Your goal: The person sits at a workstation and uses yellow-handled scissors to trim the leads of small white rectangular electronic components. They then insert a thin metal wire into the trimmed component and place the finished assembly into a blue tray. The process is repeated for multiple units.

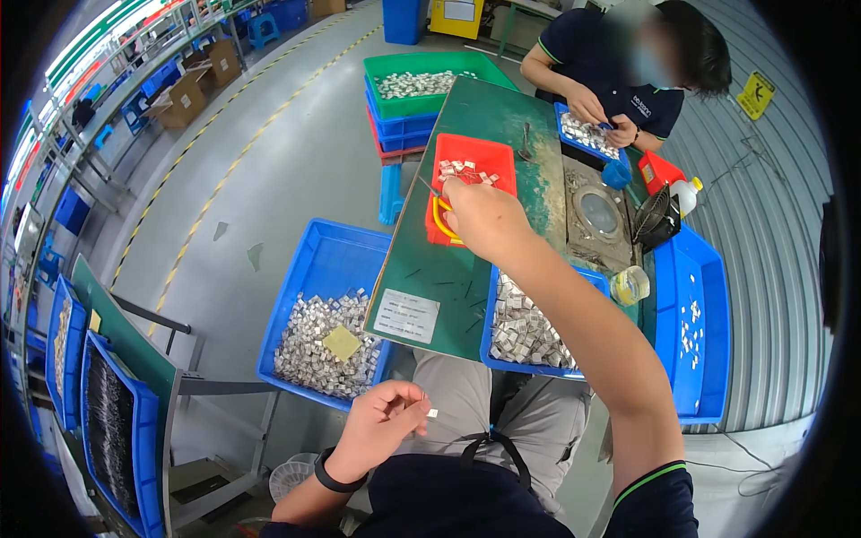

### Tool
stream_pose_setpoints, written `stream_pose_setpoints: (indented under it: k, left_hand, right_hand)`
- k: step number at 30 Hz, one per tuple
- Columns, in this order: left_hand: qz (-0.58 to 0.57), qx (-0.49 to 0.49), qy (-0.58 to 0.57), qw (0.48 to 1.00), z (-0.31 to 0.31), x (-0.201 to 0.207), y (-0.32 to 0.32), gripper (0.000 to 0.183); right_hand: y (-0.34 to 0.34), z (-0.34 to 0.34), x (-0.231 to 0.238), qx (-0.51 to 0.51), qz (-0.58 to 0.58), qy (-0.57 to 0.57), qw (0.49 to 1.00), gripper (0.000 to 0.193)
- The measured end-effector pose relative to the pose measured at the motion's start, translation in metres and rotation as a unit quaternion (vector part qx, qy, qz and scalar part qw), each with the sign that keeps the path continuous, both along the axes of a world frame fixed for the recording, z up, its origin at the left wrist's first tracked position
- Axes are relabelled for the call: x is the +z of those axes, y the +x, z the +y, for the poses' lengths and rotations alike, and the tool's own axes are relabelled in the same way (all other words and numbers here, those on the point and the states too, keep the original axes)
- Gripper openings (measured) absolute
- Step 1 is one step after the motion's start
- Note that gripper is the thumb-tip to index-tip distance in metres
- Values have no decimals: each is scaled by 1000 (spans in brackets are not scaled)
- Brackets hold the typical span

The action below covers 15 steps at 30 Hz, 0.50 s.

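Note:
My right hand is closed around a pair of yellow-handled scissors over the red tray. Their thin metal tip points up and left, beyond the tray's left rim. Inside that tray lie small white parts with thin leads. Down by my lap, my left hand pinches a small white part, which pokes out past the fingertips. Under my right forearm sits a blue tray heaped with similar white parts. Another blue tray left of the table holds more, with a yellowish square piece on top.
Across the green table, a co-worker's hands work over a blue tray. A round-windowed metal fixture, a jar and a black fan stand at the right. Stacked bins rise at the far left edge.

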<state>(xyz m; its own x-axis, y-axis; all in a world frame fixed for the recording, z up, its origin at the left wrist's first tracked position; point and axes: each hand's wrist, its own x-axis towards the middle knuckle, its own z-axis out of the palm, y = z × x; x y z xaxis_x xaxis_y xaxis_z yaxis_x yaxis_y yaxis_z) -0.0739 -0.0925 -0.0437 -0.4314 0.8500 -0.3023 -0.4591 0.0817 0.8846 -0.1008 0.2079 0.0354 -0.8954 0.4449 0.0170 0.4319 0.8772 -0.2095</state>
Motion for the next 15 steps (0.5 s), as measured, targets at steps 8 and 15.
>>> stream_pose_setpoints:
  k: [8,15]
  left_hand:
    - [44,28,108,993,40,32,-21,9]
    - [255,-62,221,939,77,49,4,14]
  right_hand:
    - [74,-44,27,21,171,-215,961,27]
    - [185,-85,21,-141,135,-804,562,29]
